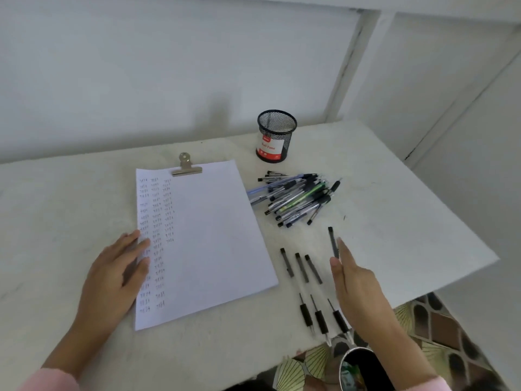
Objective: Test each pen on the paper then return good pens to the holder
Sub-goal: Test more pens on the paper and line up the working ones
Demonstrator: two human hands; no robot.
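Observation:
A white paper (214,235) sits under a metal clip (186,166), with columns of small pen marks down its left side. My left hand (118,272) lies flat on the paper's left edge, fingers apart. A black mesh holder (276,136) with a red and white label stands behind. A pile of pens (296,197) lies right of the paper. Three pens (303,292) lie side by side near the front edge. My right hand (355,280) has straight fingers beside a dark pen (332,238); its lower part is hidden, and I cannot tell if it is gripped.
The white table (394,221) ends close to my right hand, its edge running diagonally at the right. Below the front edge sits a dark metal cup (363,368) over patterned fabric (439,328). A wall rises right behind the holder.

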